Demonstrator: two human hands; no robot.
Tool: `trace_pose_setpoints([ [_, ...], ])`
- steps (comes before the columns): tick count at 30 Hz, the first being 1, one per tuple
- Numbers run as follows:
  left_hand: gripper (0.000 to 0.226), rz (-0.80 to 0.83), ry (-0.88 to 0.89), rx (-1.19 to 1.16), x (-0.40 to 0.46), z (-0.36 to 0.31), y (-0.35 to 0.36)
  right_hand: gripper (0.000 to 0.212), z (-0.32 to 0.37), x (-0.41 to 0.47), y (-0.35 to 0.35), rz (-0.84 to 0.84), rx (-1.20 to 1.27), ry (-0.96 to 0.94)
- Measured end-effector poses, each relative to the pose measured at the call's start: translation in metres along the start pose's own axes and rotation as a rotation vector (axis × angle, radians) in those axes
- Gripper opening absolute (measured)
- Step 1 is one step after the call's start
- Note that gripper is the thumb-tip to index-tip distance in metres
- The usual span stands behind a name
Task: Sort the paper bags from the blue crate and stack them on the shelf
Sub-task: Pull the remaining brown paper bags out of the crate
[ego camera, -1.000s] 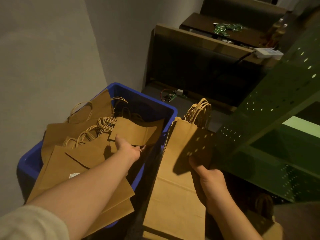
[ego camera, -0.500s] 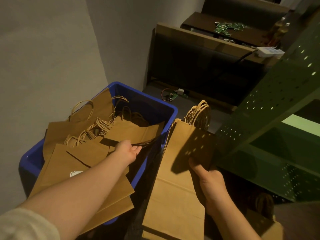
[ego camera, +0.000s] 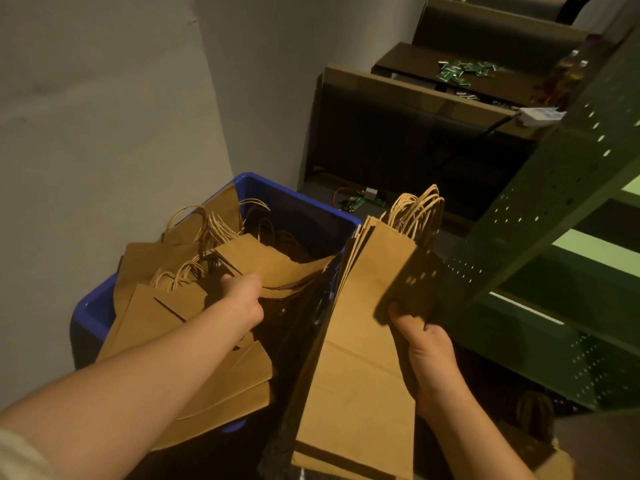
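A: What's around? Quick.

B: Green metal shelf (ego camera: 568, 188) on the right, posts punched with rows of holes, throwing dotted light onto the paper. Grey wall (ego camera: 104, 116) on the left. Behind the crate, dark open cabinets (ego camera: 398, 143) with wooden tops; small green boards (ego camera: 460, 70) scattered on one, a white box (ego camera: 540, 115) with a black cord on another. A loose circuit board with red wire (ego camera: 356, 201) on the floor.

A: Crate?

B: Blue crate (ego camera: 301, 209), hard plastic, rounded rim, against the wall. Full of flat brown paper bags (ego camera: 152, 306) with twisted cord handles, lying crooked, some hanging over the near edge.

A: Left hand?

B: Left hand (ego camera: 244, 299) is down in the crate, fingers curled round the edge of one folded bag (ego camera: 277, 268), which bends up from the pile.

A: Right?

B: Right hand (ego camera: 426, 344) grips a stack of flat bags (ego camera: 360, 358), thumb on top, held between crate and shelf. Handles (ego camera: 415, 213) fan out at the far end. The shelf post shades the stack's right corner.
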State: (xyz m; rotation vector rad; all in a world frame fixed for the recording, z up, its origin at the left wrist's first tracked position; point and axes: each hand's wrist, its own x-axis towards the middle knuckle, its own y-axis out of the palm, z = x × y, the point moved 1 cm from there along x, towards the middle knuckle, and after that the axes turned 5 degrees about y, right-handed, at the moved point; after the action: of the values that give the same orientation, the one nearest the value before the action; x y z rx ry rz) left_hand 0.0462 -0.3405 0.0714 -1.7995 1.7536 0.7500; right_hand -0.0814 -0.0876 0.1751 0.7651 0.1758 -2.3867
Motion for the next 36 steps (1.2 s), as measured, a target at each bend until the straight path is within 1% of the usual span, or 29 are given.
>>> trace_pose_setpoints([
  [2,0.072,0.010,0.067,0.006,-0.009,-0.007,-0.004,0.024,0.005,-0.003,0.002,0.037,0.025,-0.027],
  [3,0.065,0.011,0.104,0.020,-0.016,-0.011,-0.007,0.033,0.006,-0.005,0.003,0.063,0.040,-0.034],
  [5,0.052,0.028,0.199,0.073,-0.031,-0.021,-0.013,0.061,0.010,-0.008,0.005,0.111,0.041,-0.033],
  [6,0.050,0.055,0.251,0.109,-0.039,-0.026,-0.014,0.060,0.012,-0.008,0.005,0.123,0.052,-0.039],
  [8,0.046,0.111,0.378,0.172,-0.056,-0.037,-0.018,0.032,0.017,-0.012,0.006,0.145,0.075,-0.064],
  [9,0.042,0.136,0.439,0.200,-0.067,-0.043,-0.019,0.025,0.019,-0.013,0.006,0.138,0.081,-0.073],
  [12,0.037,0.187,0.574,0.282,-0.090,-0.056,-0.025,0.035,0.024,-0.018,0.008,0.096,0.065,-0.092],
  [15,0.043,0.227,0.650,0.326,-0.109,-0.066,-0.033,0.027,0.029,-0.020,0.008,0.107,0.106,-0.128],
  [17,0.046,0.241,0.705,0.324,-0.120,-0.072,-0.039,0.040,0.033,-0.023,0.008,0.131,0.141,-0.145],
  [19,0.045,0.269,0.754,0.321,-0.131,-0.077,-0.044,0.060,0.035,-0.023,0.007,0.149,0.146,-0.179],
  [21,0.045,0.311,0.770,0.326,-0.140,-0.079,-0.048,0.085,0.036,-0.025,0.009,0.170,0.150,-0.190],
  [22,0.046,0.335,0.778,0.332,-0.145,-0.078,-0.049,0.089,0.037,-0.026,0.011,0.183,0.162,-0.191],
  [26,0.052,0.441,0.787,0.379,-0.157,-0.068,-0.052,0.086,0.038,-0.029,0.015,0.189,0.168,-0.188],
  [27,0.051,0.465,0.772,0.387,-0.159,-0.066,-0.053,0.080,0.036,-0.028,0.015,0.181,0.161,-0.186],
  [30,0.045,0.508,0.671,0.371,-0.163,-0.058,-0.054,0.066,0.032,-0.030,0.014,0.185,0.128,-0.171],
  [31,0.047,0.526,0.631,0.354,-0.163,-0.055,-0.055,0.063,0.031,-0.031,0.015,0.184,0.119,-0.167],
  [33,0.057,0.556,0.572,0.293,-0.163,-0.050,-0.058,0.074,0.028,-0.033,0.016,0.189,0.095,-0.176],
  [34,0.060,0.563,0.550,0.276,-0.163,-0.048,-0.059,0.073,0.026,-0.033,0.016,0.196,0.093,-0.182],
  [35,0.066,0.577,0.534,0.265,-0.165,-0.046,-0.060,0.061,0.024,-0.033,0.016,0.209,0.106,-0.183],
  [36,0.079,0.588,0.517,0.256,-0.164,-0.043,-0.060,0.048,0.022,-0.032,0.015,0.236,0.122,-0.185],
])
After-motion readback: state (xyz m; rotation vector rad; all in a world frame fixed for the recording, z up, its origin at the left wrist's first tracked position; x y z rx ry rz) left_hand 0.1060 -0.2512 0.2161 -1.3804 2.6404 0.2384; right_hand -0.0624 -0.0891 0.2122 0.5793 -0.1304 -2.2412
